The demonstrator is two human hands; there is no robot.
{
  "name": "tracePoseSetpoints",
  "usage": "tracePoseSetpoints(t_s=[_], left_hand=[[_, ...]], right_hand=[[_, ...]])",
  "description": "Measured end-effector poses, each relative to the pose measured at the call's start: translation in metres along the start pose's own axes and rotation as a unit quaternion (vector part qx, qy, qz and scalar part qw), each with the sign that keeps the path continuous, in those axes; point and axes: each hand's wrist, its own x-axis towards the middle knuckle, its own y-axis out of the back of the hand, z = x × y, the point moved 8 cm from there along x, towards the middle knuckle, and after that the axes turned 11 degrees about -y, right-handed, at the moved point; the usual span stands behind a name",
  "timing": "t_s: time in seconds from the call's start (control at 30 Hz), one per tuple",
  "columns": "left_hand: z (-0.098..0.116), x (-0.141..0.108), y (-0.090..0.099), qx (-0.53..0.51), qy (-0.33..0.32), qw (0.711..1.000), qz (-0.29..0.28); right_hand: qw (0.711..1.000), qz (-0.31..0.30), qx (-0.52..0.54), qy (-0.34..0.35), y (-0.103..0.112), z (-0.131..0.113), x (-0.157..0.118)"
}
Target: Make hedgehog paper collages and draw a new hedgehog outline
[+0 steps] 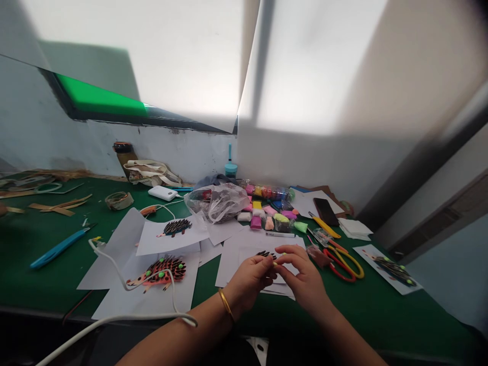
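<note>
My left hand [254,279], with a gold bangle on its wrist, meets my right hand [305,278] above white sheets of paper at the front of the table. Between the fingertips of both hands is a small bit of yellow-green modelling clay [275,264]. Both hands are closed in a pinch around it. Behind the fingers a dark spiky hedgehog picture [266,254] shows in part on the paper; the hands hide the rest. A pen [280,234] lies just beyond, near several small packs of coloured clay [256,222].
Hedgehog pictures lie left, one pink with green clay dots [162,274], and right [394,269]. A white cable [114,319] crosses the left front. Scissors [345,264], a yellow cutter [326,226], phone [326,211], blue cutter [59,248], tape roll [119,200] and plastic bag [219,201] surround the papers.
</note>
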Motion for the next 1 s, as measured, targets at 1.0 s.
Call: tracePoseSetpoints(t_s=[1.0], left_hand=[[0.0014,0.0003,0.0007,0.054,0.008,0.999,0.006]], right_hand=[[1.000,-0.019,-0.002,-0.008,0.0019,0.0027,0.0010]])
